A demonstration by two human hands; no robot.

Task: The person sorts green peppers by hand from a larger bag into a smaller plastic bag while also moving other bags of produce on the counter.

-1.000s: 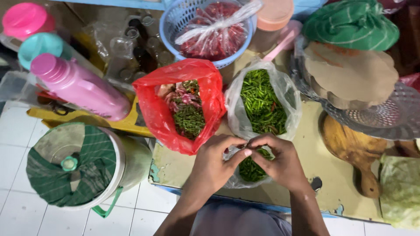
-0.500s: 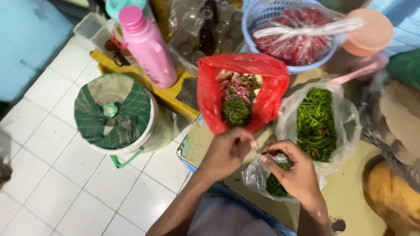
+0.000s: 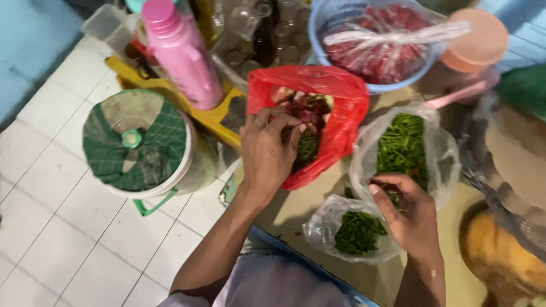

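Left hand at mouth of red bag; pink bottle and covered bucket crowd its left. Right hand hemmed between large clear bag and small clear bag. Blue basket blocks far side. Bare tabletop between hands offers passage.

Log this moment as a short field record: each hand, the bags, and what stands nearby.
left hand: at the mouth of the red bag, fingers over the scraps inside
right hand: between the large clear bag and the small clear bag; grip unclear
clear bags: both hold green chillies
blue basket: red chillies under plastic
floor side: pink bottle, white bucket with green cloth
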